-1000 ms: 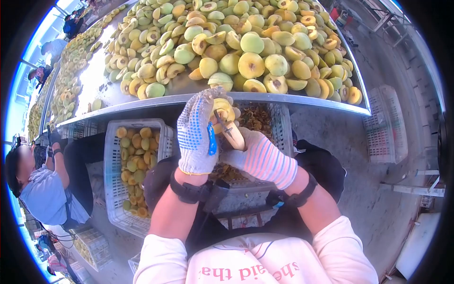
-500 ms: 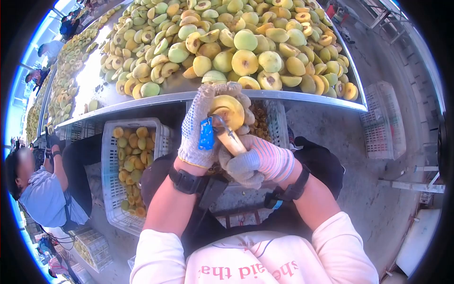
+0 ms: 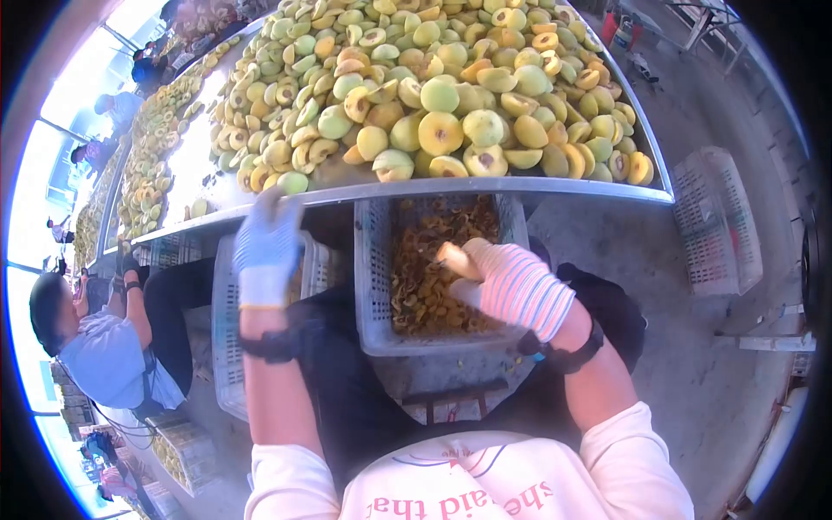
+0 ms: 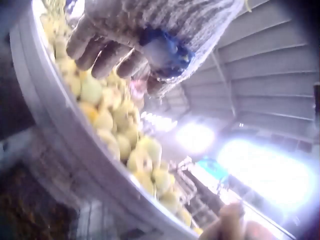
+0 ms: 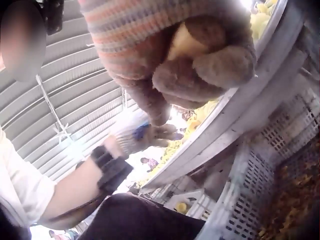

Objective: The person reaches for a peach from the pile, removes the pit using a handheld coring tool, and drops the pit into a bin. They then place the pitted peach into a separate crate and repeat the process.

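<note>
My gloved left hand [image 3: 267, 251], blurred by motion, is over the left crate by the table's front edge. Its fingers [image 4: 102, 57] hang loosely extended with nothing seen between them, and a blue wrapping [image 4: 165, 52] covers part of the glove. Above the crate of scraps [image 3: 444, 303], my right hand [image 3: 520, 282] in a striped glove grips a wooden-handled tool [image 3: 458, 260]. The handle also shows between the curled fingers as a pale wooden piece [image 4: 231, 220] in the left wrist view. The tool's metal end is hidden. Halved yellow-green stone fruit [image 3: 440, 133] lies heaped on the metal table.
The table's metal rim [image 3: 416, 188] runs across in front of me. A white crate [image 3: 227, 338] stands at my left knee, partly behind my left arm. Another crate [image 3: 715, 221] stands on the floor at right. A seated person [image 3: 108, 347] works at far left.
The left hand has let go of the fruit half and moved left, away from the right hand. The right hand has shifted slightly right, keeping the tool; the scraps crate is uncovered.
</note>
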